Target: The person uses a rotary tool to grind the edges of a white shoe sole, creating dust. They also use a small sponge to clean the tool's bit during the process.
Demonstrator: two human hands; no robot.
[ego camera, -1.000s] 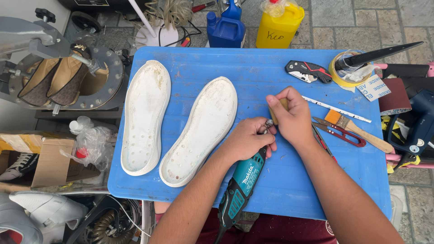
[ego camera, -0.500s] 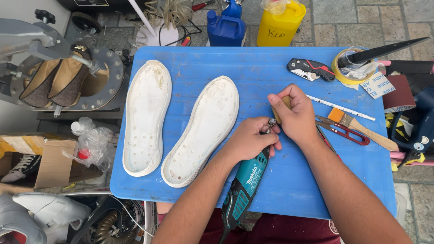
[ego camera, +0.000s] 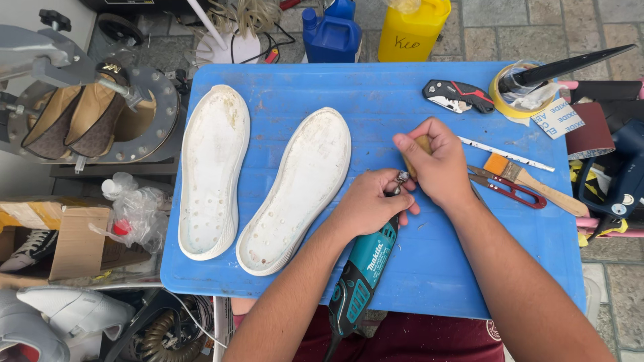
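**Blue board, stone floor, clutter on every side**

A blue work board (ego camera: 282, 100) fills the middle, scuffed and dusty under flat daylight. Beyond its far edge, grey stone paving (ego camera: 530, 30) with a blue jug (ego camera: 333, 33) and a yellow jug (ego camera: 412, 30) standing side by side. Off the left edge, a round grey metal machine (ego camera: 144, 110) gripping brown shoe uppers (ego camera: 70, 124). Below it, a cardboard box (ego camera: 74, 241) and crumpled clear plastic (ego camera: 134, 211). Near the left corner, white sneakers (ego camera: 80, 315) on the ground.
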